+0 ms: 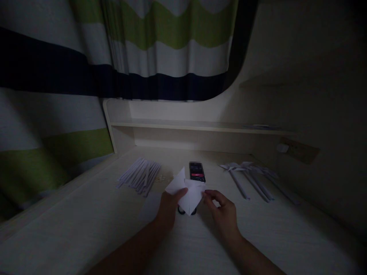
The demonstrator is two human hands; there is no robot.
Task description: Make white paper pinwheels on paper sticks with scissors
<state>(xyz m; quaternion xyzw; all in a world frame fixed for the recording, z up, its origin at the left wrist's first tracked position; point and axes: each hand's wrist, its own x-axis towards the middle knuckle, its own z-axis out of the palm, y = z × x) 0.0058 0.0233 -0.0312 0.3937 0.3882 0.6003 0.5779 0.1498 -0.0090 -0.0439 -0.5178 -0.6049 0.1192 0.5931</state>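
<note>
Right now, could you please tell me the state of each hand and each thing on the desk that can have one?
Left hand: gripping the folded paper's left edge.
Right hand: pinching the paper's right edge.
Folded paper: partly folded, held above the desk.
Paper sticks: rolled, lying loose in a flat row.
Pinwheels: assembled, lying flat.
Phone: flat, screen lit.
Curtain: drawn shut.

Two hands (197, 210), one folded paper (187, 191), one phone (197, 171)
</note>
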